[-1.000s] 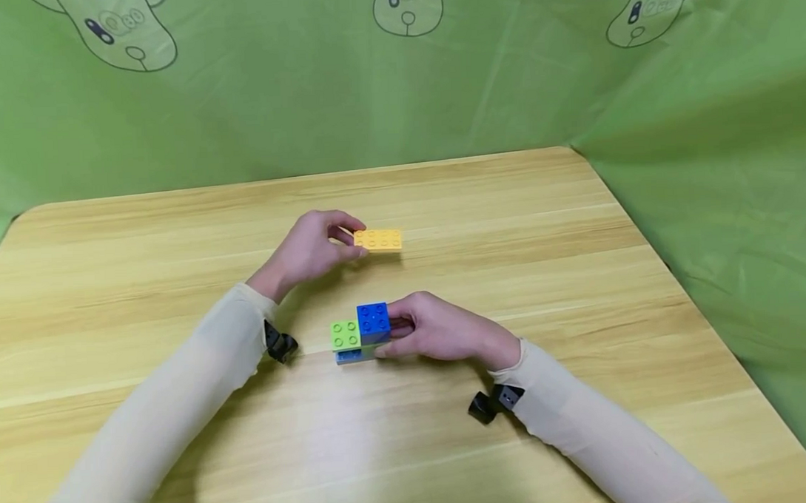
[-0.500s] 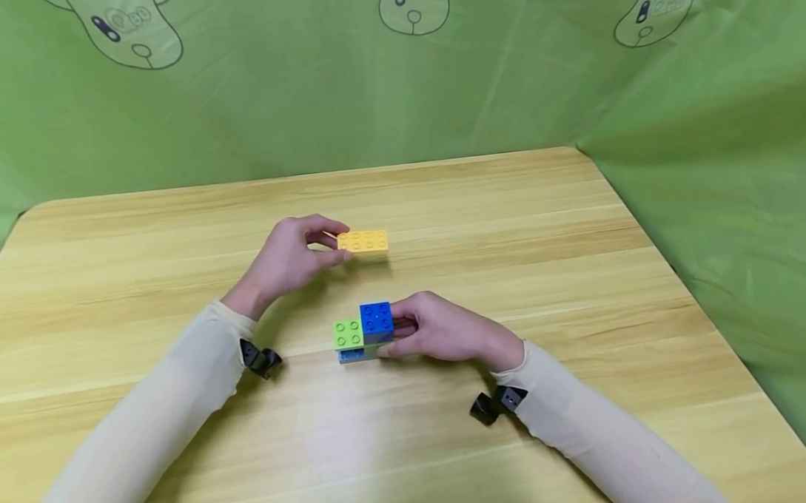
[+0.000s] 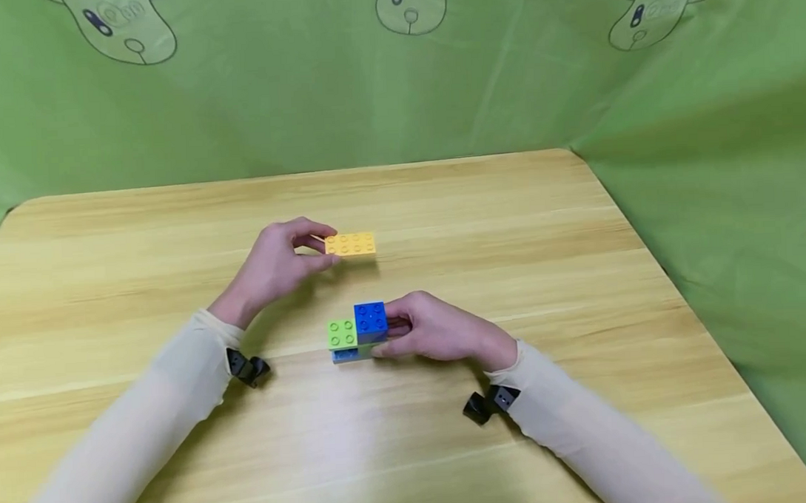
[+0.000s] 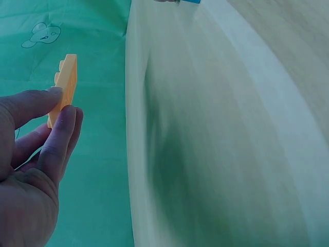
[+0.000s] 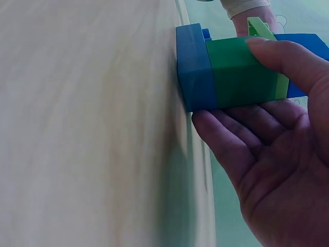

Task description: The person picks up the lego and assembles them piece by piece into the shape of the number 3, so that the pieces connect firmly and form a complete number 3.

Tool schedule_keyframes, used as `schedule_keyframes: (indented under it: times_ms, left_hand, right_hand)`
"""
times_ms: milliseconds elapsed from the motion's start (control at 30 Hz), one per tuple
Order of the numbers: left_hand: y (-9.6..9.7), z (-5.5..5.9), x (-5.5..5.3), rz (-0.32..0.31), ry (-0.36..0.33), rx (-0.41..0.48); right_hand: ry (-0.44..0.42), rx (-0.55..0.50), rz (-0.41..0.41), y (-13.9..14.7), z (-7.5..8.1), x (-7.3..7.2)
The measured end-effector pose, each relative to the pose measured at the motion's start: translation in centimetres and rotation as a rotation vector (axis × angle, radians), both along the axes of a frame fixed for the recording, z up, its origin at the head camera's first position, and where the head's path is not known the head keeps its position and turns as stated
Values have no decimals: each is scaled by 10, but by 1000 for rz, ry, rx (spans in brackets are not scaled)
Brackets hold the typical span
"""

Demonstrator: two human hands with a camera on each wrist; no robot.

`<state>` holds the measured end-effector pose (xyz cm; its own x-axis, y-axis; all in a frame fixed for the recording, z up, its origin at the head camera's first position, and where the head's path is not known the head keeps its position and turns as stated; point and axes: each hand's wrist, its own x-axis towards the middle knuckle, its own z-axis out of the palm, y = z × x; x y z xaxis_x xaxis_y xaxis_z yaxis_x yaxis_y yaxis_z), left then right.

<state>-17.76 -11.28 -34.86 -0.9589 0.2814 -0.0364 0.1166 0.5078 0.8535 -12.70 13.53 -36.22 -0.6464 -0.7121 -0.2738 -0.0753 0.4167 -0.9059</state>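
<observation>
My left hand [image 3: 274, 260] pinches one end of a thin yellow toy brick [image 3: 351, 244], its two rows of studs facing up. In the left wrist view the yellow brick [image 4: 65, 85] shows edge-on between thumb and fingers, raised over the table. Lower and nearer, my right hand [image 3: 439, 328] grips a small stack of bricks from its right side. The right wrist view shows its layers: a blue bottom brick [image 5: 197, 69], a dark green brick [image 5: 241, 72], a light green plate [image 5: 281, 85] and a blue top brick [image 5: 303, 43]. The light green plate juts out leftward beyond the top brick.
The wooden table [image 3: 509, 225] runs under both hands. A green cloth [image 3: 304, 99] with printed cartoon figures hangs behind it and along its right side. Small black devices [image 3: 248, 366] are strapped at both sleeve cuffs.
My left hand has moved left and slightly toward me with the yellow brick. My right hand and the brick stack have stayed nearly in place.
</observation>
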Motion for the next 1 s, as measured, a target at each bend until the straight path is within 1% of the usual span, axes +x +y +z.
schedule_keyframes:
  times_ms: [133,300,400,533,733,867,1000]
  left_hand:
    - [-5,-2,1,-15,9,-2]
    - [-10,-4,4,-19,50,22]
    - [-13,-4,7,-3,46,25]
    - [-17,-3,12,35,34,28]
    - [-21,-1,20,87,6,74]
    - [-24,-1,24,102,-14,90]
    - [-28,-1,28,112,-20,74]
  right_hand:
    - [-6,-14,0,-1,-1,1]
    - [6,-10,-4,0,0,0]
    - [6,-11,-3,0,0,0]
    - [8,-14,1,-1,-1,-1]
    - [9,-19,-1,-2,-1,0]
    - [4,-20,-4,-2,-1,1]
    - [2,-19,-6,-2,-1,1]
